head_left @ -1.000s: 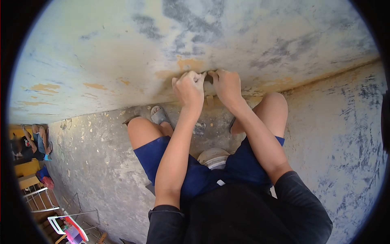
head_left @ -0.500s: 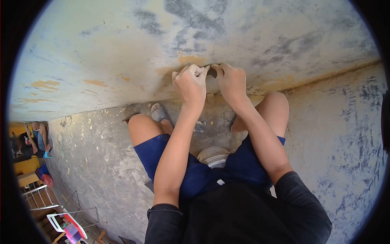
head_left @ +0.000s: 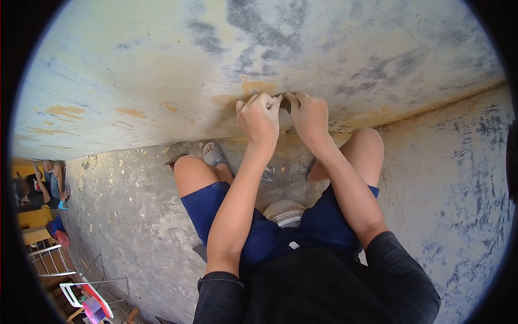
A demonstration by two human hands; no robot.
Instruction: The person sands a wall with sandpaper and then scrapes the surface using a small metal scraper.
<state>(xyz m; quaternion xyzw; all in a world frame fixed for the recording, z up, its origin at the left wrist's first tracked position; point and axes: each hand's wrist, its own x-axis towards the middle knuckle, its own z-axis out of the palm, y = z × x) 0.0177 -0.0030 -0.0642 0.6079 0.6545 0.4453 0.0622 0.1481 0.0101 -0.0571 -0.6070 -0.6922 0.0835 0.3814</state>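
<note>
Both of my hands pinch a small dark, bent sheet [head_left: 285,102] that looks like sandpaper, one at each end, close against the wall [head_left: 162,70]. My left hand [head_left: 259,119] is closed, thumb and fingers pressed together on the sheet's left end. On the other end, the fingers of my right hand [head_left: 309,116] are closed too. Much of the sheet is hidden behind the fingers. Around it the wall is pale and worn, with an orange-brown patch [head_left: 259,86] just above my hands and dark grey smears [head_left: 259,27] higher up.
Between my thighs stands a whitish bucket [head_left: 285,211] on the speckled grey floor [head_left: 129,200]. Another wall [head_left: 442,178] borders me on the right. Far left, another person [head_left: 51,183] is near a white metal rack [head_left: 52,261] and a red-and-white chair-like item [head_left: 97,299].
My hands, still pinching the sheet, appear slightly lower in the view, along with the wall and my knees. The grip looks the same.
</note>
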